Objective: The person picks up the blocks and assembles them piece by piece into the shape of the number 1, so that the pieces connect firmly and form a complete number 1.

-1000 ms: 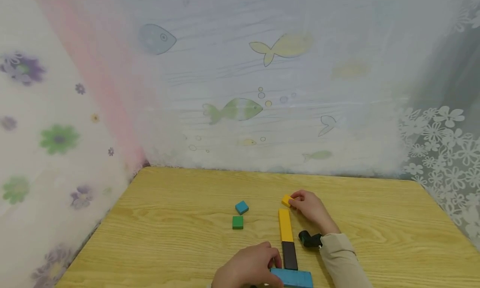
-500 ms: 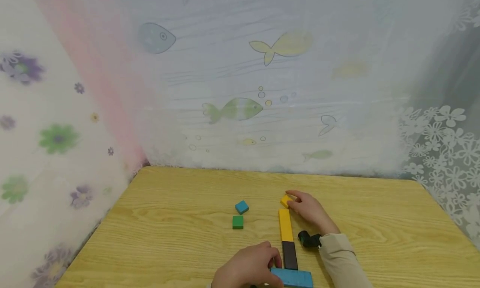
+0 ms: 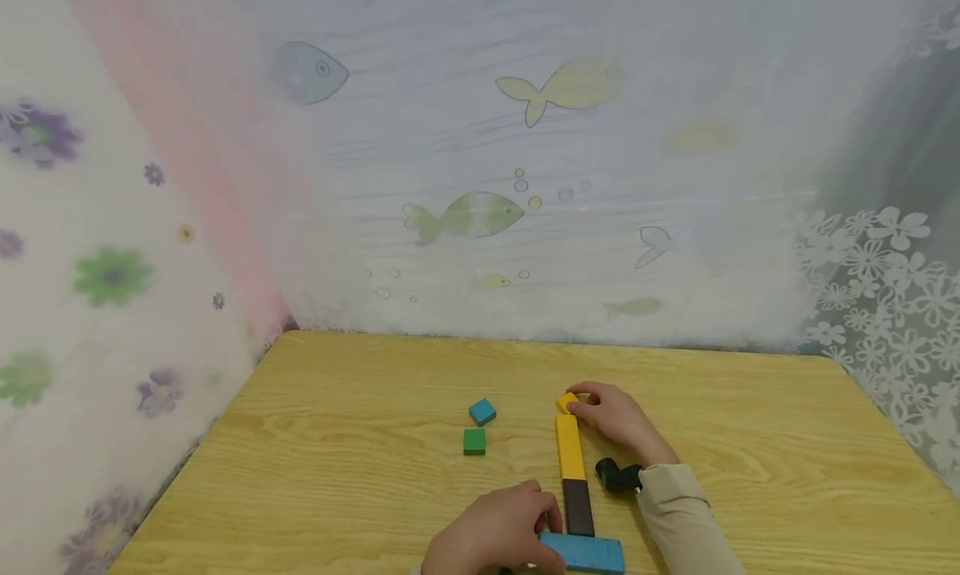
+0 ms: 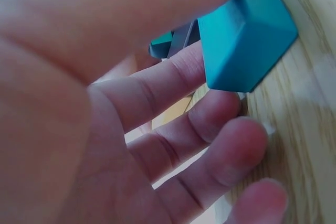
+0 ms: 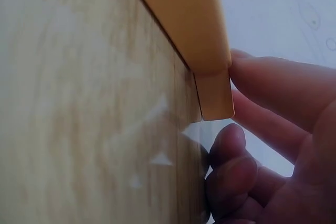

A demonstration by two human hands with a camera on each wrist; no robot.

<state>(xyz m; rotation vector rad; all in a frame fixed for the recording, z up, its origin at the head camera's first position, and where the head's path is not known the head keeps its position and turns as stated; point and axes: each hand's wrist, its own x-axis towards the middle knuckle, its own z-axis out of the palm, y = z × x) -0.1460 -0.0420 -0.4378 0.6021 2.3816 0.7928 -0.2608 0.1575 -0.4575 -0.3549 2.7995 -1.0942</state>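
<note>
My left hand [image 3: 491,532] grips the near left end of a long blue block [image 3: 585,552], which lies crosswise at the near end of a row. In the left wrist view the thumb and a finger are on either side of that blue block [image 4: 249,35]. A dark brown block [image 3: 578,507] and a long yellow block [image 3: 570,447] run away from it. At the far end, my right hand [image 3: 621,421] pinches a small yellow block [image 3: 566,403] between thumb and fingers. In the right wrist view this small block [image 5: 215,95] appears against the long yellow block's end [image 5: 184,19].
Left of the row, a small blue block [image 3: 482,412] and a small green block [image 3: 474,442] lie on the wooden table [image 3: 337,458]. A black wrist camera [image 3: 618,475] sits by the right sleeve. A curtain with printed fish [image 3: 480,214] hangs behind the table.
The right hand has shifted the small yellow block slightly left, to the far end of the long yellow block. The left hand stays on the long blue block.
</note>
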